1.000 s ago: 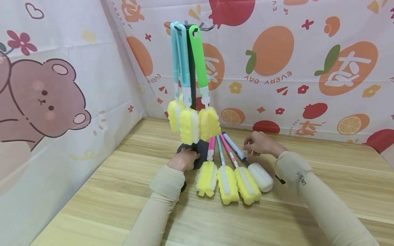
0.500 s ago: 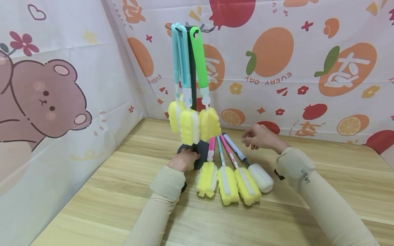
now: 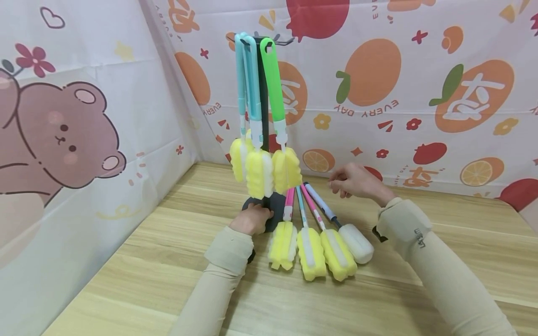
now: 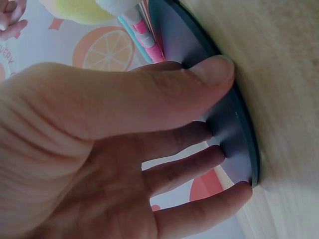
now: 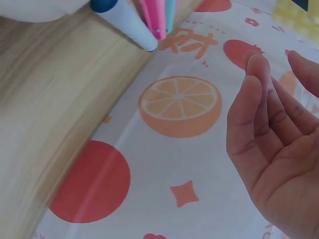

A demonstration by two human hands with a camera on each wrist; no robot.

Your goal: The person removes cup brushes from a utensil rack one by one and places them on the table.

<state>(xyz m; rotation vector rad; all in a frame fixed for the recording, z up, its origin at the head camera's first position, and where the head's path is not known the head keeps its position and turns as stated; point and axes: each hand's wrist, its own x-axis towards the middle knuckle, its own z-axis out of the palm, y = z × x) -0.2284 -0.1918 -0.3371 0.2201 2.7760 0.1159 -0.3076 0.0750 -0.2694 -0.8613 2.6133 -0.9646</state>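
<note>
1. Left hand (image 3: 252, 219) is resting on the dark base (image 3: 277, 206) of the black stand (image 3: 264, 99). Grip is spreading: thumb lying at the rim, fingertips touching the base.
2. Right hand (image 3: 352, 181) is hovering above the counter (image 3: 168, 261), near the handle end of the white-headed brush (image 3: 356, 243) but apart from it. Grip is hanging loosely curled, thumb standing clear of the fingers.
3. Blue-handled brushes (image 3: 253, 93) and a green-handled brush (image 3: 275, 100) are hanging from the stand's top hooks, yellow-and-white heads pointing down. The blue ones are overlapping; can't tell the exact count.
4. Four brushes are lying fanned out right of the base. Left to right: pink-handled brush (image 3: 283, 245), slim blue brush (image 3: 311, 254), second pink brush (image 3: 338, 254), white-headed brush. Heads are facing the person.
5. Fruit-print cloth (image 3: 374, 126) is hanging behind; bear-print cloth (image 3: 67, 130) is covering the left side.
</note>
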